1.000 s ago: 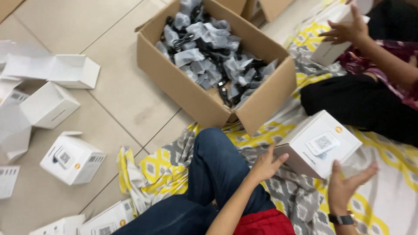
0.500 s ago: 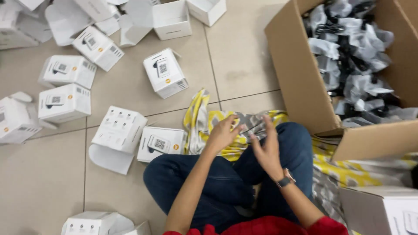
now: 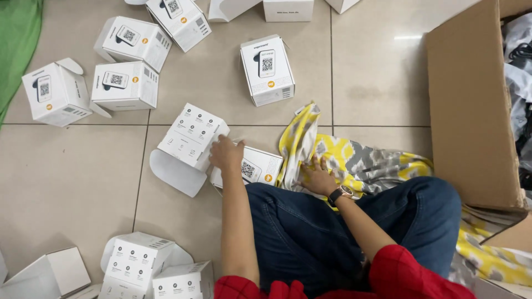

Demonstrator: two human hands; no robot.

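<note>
Sitting cross-legged on the tiled floor (image 3: pixel 72 182), we've got our left hand (image 3: pixel 226 154) down on a small white box (image 3: pixel 250 168) lying flat just in front of our knee, fingers curled over its near-left corner; can't really tell if it's properly gripped or just touched. Right beside it, touching, sits another white box with its flap open (image 3: pixel 188 138). Our right hand (image 3: pixel 317 176), watch on the wrist, rests flat and spread on the yellow and grey patterned cloth (image 3: pixel 354 160), holding nothing. More white boxes (image 3: pixel 267 69) are scattered around, and a big cardboard carton (image 3: pixel 471 111) stands off to the right.
</note>
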